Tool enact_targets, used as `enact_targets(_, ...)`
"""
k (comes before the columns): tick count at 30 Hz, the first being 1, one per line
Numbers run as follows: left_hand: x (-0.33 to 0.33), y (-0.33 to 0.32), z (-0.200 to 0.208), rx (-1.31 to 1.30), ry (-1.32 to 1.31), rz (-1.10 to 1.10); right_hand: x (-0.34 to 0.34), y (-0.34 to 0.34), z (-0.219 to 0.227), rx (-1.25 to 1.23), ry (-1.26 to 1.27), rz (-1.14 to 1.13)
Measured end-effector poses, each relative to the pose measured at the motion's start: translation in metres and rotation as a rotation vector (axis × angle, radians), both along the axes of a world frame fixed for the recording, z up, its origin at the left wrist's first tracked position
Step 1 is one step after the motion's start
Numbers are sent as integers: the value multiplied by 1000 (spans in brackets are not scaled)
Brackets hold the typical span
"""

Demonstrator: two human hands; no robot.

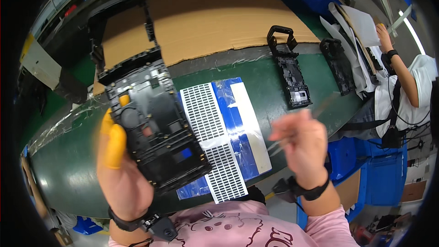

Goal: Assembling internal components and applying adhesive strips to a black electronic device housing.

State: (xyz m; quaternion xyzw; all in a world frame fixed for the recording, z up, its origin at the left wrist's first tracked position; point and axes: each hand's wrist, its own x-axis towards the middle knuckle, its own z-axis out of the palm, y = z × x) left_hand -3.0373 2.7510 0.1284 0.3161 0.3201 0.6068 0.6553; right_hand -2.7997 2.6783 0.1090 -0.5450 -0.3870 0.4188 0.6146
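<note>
My left hand, with yellow finger covers, grips a large black plastic housing by its left side and holds it up, tilted. The housing has a loop-shaped handle frame at its far end and a small blue patch near its lower end. To the right, my right hand is closed on a pair of tweezers; the hand is blurred and the tips point left. Between my hands lies a white sheet with rows of small black pads, on a blue board partly covered by the housing.
Two similar black housings lie on the green table at the right. Brown cardboard covers the far part. Blue bins stand at the lower right. Another person's arm reaches toward white sheets.
</note>
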Motion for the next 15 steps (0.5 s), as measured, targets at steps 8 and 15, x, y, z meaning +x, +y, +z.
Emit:
enact_targets(8,2,7,-27,-197,-16,-85,-32,33,-29,-59,247,8)
enact_targets(15,11,-1,-32,-235,71,-77,-30,34,-44,-182,83,-53)
